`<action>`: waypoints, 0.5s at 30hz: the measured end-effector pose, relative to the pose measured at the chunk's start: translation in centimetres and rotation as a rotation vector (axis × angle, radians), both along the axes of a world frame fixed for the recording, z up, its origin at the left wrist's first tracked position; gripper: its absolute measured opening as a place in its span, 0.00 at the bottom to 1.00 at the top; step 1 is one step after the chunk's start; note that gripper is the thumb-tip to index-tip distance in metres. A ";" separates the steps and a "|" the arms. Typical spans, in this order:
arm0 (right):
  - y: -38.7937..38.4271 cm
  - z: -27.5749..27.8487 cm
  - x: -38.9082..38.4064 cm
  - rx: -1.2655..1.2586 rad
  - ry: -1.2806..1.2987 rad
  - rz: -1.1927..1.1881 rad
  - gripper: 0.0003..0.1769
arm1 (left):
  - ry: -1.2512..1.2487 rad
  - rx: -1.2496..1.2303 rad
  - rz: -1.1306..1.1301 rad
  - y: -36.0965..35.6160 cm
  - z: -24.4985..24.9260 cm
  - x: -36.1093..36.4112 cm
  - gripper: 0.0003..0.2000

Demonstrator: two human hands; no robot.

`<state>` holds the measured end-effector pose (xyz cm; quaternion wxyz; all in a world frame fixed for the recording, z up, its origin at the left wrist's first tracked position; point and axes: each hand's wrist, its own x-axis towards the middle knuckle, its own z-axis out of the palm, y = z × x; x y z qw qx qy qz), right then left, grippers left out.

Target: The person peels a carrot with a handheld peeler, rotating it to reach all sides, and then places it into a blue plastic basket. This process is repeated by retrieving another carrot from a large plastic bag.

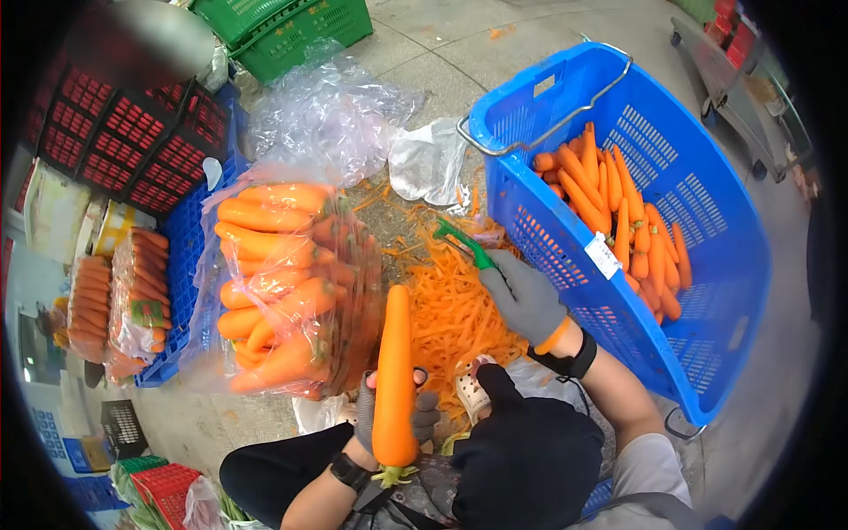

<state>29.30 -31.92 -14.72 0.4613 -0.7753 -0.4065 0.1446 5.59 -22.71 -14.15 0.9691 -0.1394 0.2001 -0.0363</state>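
Observation:
My left hand (422, 415), in a grey glove, is wrapped round a large orange carrot (395, 380) with its green stem end toward me. To the right, my gloved right hand (523, 296) grips the handle of a green peeler (465, 242). The peeler is apart from the carrot, over a heap of orange peelings (450, 305) on the floor. Left of the carrot is a clear plastic bag full of carrots (274, 291). A blue basket (521, 199) on the right holds many slimmer carrots (649, 247).
Crumpled clear plastic (327, 115) lies beyond the bag. Green crates (300, 40) are at the top, black and red crates (132, 132) at the upper left. Bagged carrots (140, 287) rest by a blue pallet (187, 283). A cart (738, 88) stands at the upper right.

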 end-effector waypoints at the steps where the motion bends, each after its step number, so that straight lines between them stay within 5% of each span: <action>1: -0.2 0.3 -0.6 0.001 0.007 -0.004 0.13 | 0.007 0.001 -0.004 -0.4 -0.7 0.1 0.23; 3: -0.7 0.8 -1.4 0.017 0.034 0.095 0.13 | -0.412 -0.312 0.064 -1.1 -2.5 0.0 0.21; 6: -1.4 0.3 -2.2 0.031 -0.025 0.323 0.15 | -0.412 -0.268 0.064 -1.9 -2.4 -0.9 0.21; 9: -0.9 -2.2 -2.8 0.069 -0.082 0.275 0.16 | -0.420 -0.253 0.023 -2.0 0.0 -0.3 0.20; 13: -1.1 -6.7 2.5 -0.172 0.031 -0.117 0.17 | -0.304 0.003 -0.259 -0.8 2.3 1.9 0.22; 15: -1.7 -6.8 1.5 -0.164 -0.115 0.006 0.16 | 0.031 0.707 -0.214 -0.3 6.9 6.6 0.26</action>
